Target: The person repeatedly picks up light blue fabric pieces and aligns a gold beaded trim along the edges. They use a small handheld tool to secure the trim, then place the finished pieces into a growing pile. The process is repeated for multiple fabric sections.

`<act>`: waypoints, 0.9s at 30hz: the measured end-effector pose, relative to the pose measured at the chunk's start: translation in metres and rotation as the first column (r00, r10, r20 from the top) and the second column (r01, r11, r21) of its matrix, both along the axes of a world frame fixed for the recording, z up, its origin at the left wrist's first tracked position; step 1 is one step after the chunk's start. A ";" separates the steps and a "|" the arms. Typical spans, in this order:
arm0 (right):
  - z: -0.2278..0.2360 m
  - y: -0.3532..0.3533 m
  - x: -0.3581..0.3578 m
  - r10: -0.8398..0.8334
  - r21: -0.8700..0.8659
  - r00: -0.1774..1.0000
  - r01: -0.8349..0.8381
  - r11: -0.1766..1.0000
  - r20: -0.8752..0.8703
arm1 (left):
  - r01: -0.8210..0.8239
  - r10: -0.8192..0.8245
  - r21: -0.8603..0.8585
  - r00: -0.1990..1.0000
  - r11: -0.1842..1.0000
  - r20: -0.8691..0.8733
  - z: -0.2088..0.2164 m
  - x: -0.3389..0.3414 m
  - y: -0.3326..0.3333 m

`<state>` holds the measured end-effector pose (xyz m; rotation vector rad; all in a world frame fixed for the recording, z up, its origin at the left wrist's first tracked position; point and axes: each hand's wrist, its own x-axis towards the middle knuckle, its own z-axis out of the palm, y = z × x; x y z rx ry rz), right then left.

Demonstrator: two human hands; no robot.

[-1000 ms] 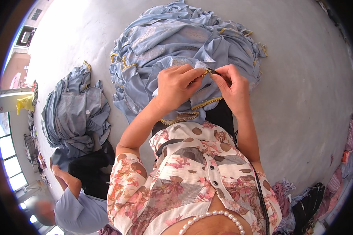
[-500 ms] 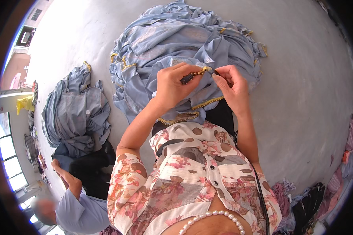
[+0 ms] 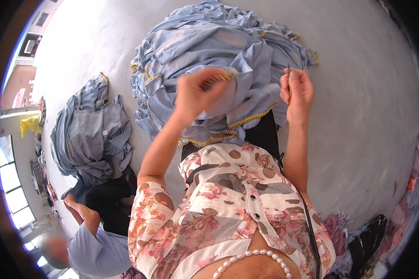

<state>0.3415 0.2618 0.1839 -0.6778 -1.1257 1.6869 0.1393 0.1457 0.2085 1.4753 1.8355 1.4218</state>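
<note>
My left hand (image 3: 198, 93) is closed, blurred by motion, over the near middle of a big heap of blue-grey cloth (image 3: 195, 46). Between its fingers runs a strip of yellow beaded trim (image 3: 221, 78) on the cloth's edge, with a dark part showing inside the grip. My right hand (image 3: 299, 93), apart from the left, is held up by the heap's right side with its fingers curled closed. A thin brownish sliver shows along those fingers, too small to name. More yellow beaded trim (image 3: 251, 120) borders the cloth near my lap.
On the left a person (image 3: 97, 251) sits beside a smaller pile of blue-grey cloth (image 3: 91, 135). Grey floor (image 3: 358, 116) lies under the heaps. Pink and dark textiles (image 3: 365, 242) are piled along the lower right. A yellow bag-like thing (image 3: 30, 124) hangs at the far left.
My hands were together at the beaded trim and have now parted. The right moved right and slightly up; the left shifted slightly left, still gripping the trim.
</note>
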 end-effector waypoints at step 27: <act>-0.096 -0.007 0.081 0.120 -0.096 0.916 -0.089 0.991 0.384 | 0.398 -0.375 0.007 0.870 0.917 -0.320 -0.119 0.119 0.060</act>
